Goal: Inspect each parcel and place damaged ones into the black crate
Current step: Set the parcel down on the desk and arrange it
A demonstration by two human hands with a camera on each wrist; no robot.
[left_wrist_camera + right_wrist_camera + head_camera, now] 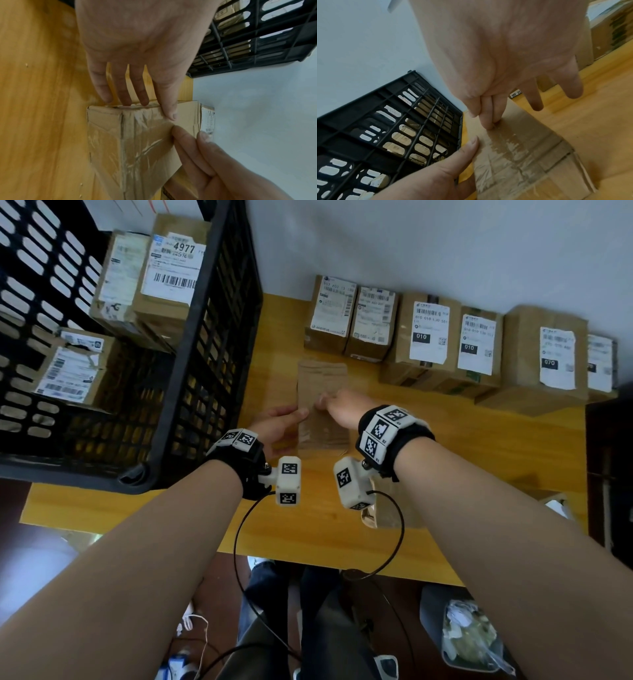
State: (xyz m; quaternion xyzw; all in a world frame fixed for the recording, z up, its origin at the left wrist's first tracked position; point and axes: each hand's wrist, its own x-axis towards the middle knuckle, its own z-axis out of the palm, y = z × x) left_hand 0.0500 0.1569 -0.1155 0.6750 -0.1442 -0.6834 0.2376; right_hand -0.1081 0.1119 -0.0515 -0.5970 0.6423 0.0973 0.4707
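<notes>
Nearest, the left hand (279, 422) lies along the left edge of the parcel (322, 402). Its fingers (142, 94) are nearly straight against the side and its thumb rests on the top face, steadying rather than clamping. The right hand (342, 407) touches the taped top with thumb and first fingers (485, 119) drawn together at the tape edge. Whether they pinch the tape or only press it, I cannot tell; the outer two fingers hang loose.

The parcel lies label-down on the yellow surface (462, 446), beside the black crate (205, 344), which already holds several boxes.

To inspect well, I would keep the left hand bracing and run the right along the wrinkled tape and corners (one corner flap looks slightly lifted in the left wrist view), then turn it over.

Beyond, a row of labelled parcels (428, 337) stands along the wall.
</notes>
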